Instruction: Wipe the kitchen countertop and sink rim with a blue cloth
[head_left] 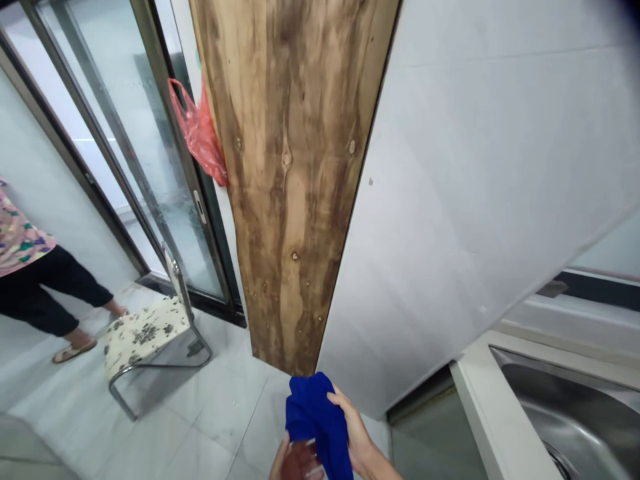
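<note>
A deep blue cloth hangs in loose folds at the bottom centre of the head view. My right hand grips its right side, with the thumb lying over the front of the fabric. My left hand is just below the cloth's lower left edge, palm partly showing and thumb apart from the fingers. Its fingers are blurred and run partly behind the cloth, and its thumb tip is close to the fabric. Beyond both hands rises a tall brown wood-grain panel, whose lower end is just above the cloth.
A person in dark trousers and sandals stands at the left. Near them is a metal-framed chair with a patterned seat. A red plastic bag hangs beside sliding glass doors. At lower right is a steel sink.
</note>
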`<state>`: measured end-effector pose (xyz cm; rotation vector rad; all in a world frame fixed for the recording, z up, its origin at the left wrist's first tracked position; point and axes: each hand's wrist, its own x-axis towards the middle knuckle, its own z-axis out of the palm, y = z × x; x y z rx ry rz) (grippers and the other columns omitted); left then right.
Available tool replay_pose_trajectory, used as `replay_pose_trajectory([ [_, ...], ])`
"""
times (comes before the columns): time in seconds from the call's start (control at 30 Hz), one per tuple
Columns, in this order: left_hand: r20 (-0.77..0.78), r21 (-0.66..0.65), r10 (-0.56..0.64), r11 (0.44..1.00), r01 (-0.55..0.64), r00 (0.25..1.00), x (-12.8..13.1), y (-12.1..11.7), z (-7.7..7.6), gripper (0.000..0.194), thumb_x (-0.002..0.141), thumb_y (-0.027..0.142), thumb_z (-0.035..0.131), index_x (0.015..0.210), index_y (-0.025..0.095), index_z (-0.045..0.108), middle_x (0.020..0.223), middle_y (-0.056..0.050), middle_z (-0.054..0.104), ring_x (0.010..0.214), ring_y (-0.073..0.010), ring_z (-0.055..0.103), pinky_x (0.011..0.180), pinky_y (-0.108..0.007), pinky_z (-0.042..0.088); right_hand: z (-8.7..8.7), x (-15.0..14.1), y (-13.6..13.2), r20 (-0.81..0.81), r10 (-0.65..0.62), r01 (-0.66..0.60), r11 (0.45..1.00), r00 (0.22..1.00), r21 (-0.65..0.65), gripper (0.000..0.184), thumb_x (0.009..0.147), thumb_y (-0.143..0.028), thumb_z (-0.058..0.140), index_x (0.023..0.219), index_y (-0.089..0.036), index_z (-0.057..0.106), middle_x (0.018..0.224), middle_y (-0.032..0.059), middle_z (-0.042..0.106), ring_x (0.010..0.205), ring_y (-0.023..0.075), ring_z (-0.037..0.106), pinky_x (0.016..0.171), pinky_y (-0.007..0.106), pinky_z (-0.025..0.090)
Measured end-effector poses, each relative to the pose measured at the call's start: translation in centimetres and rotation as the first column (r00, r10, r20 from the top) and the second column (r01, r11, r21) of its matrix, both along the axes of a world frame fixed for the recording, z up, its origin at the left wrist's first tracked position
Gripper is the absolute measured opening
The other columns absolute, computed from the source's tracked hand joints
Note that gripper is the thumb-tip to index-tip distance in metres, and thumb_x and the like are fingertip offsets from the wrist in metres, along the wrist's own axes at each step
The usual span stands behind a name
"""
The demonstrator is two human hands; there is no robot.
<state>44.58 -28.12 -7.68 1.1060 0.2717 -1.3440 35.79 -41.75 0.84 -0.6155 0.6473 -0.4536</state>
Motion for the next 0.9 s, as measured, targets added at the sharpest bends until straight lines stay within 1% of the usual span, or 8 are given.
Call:
replay_pose_trajectory([
  [0.1,-0.139,-0.362,0.073,0.924,-0.119,0.988,0.3,0.7,0.7,0.060,0.073,0.065,0.069,0.110,0.018,0.076,0.116,-0.016,0.074,0.111,-0.0320,0.067,0.110,-0.053,0.042,0.7,-0.3,2.0,0.009,0.033,-0.033,0.999,0.999,-0.004,0.052,0.068,-0.042,0.075,0.117,-0.025,0.069,0.122,0.0022,0.072,0.124,0.0249,0.060,0.112,0.038,0.041],
  [0.17,-0.151,-0.449,0.130,0.874,-0.185,0.980,0.8,1.4,1.5,0.054,0.074,0.058,0.074,0.113,0.021,0.075,0.125,-0.013,0.071,0.118,-0.0312,0.065,0.115,-0.054,0.037,0.8,-0.6,3.0,0.013,0.069,-0.068,0.996,0.998,-0.061,0.051,0.070,-0.040,0.074,0.118,-0.024,0.069,0.125,0.0030,0.070,0.125,0.0254,0.059,0.113,0.038,0.040],
  [0.3,0.017,-0.314,0.186,0.934,-0.172,0.982,1.8,3.2,2.0,0.056,0.070,0.047,0.083,0.119,0.022,0.072,0.129,-0.013,0.069,0.125,-0.0334,0.060,0.114,-0.055,0.040,0.0,-0.7,4.2,-0.035,0.114,-0.119,0.975,0.993,-0.189,0.053,0.073,-0.044,0.075,0.122,-0.025,0.065,0.122,0.0047,0.071,0.119,0.0268,0.062,0.111,0.041,0.042],
  [0.37,0.113,-0.201,0.285,0.945,-0.259,0.952,2.4,3.8,1.8,0.057,0.068,0.040,0.086,0.119,0.021,0.071,0.127,-0.012,0.071,0.125,-0.0336,0.061,0.113,-0.054,0.043,-0.9,-0.6,4.5,-0.062,0.085,-0.098,0.959,0.994,-0.264,0.055,0.074,-0.047,0.076,0.123,-0.026,0.063,0.124,0.0055,0.069,0.121,0.0263,0.061,0.111,0.041,0.041],
  [0.53,0.050,-0.119,0.614,0.787,-0.606,0.788,4.4,5.4,2.1,0.021,0.076,0.025,0.073,0.096,0.019,0.077,0.108,-0.008,0.078,0.121,-0.0277,0.065,0.114,-0.045,0.044,-2.4,0.0,4.4,-0.131,0.040,-0.095,0.888,0.991,-0.449,0.062,0.072,-0.050,0.078,0.126,-0.027,0.058,0.128,0.0081,0.066,0.120,0.0268,0.060,0.108,0.042,0.042],
  [0.6,-0.040,-0.131,0.651,0.749,-0.650,0.758,5.3,5.9,2.8,0.016,0.079,0.022,0.066,0.089,0.021,0.078,0.100,-0.006,0.079,0.116,-0.0253,0.067,0.114,-0.042,0.045,-2.6,0.4,4.4,-0.176,0.009,-0.103,0.838,0.984,-0.535,0.061,0.070,-0.051,0.078,0.123,-0.026,0.060,0.128,0.0081,0.065,0.123,0.0270,0.057,0.109,0.041,0.041],
  [0.73,-0.256,-0.156,0.570,0.772,-0.616,0.781,6.7,6.7,4.4,0.023,0.083,0.020,0.057,0.082,0.020,0.080,0.085,-0.006,0.080,0.106,-0.0236,0.072,0.109,-0.038,0.048,-2.9,0.7,5.2,-0.280,-0.027,-0.179,0.707,0.960,-0.684,0.048,0.075,-0.050,0.071,0.116,-0.027,0.063,0.122,0.0068,0.066,0.117,0.0257,0.059,0.105,0.039,0.044],
  [0.9,-0.342,-0.137,0.492,0.817,-0.560,0.801,8.1,6.9,5.1,0.031,0.087,0.023,0.054,0.066,0.015,0.075,0.065,-0.007,0.075,0.074,-0.0208,0.075,0.093,-0.034,0.057,-3.7,0.2,6.0,-0.473,0.002,-0.436,0.391,0.881,-0.811,0.032,0.085,-0.041,0.061,0.115,-0.030,0.067,0.113,0.0048,0.068,0.109,0.0224,0.060,0.102,0.038,0.045],
])
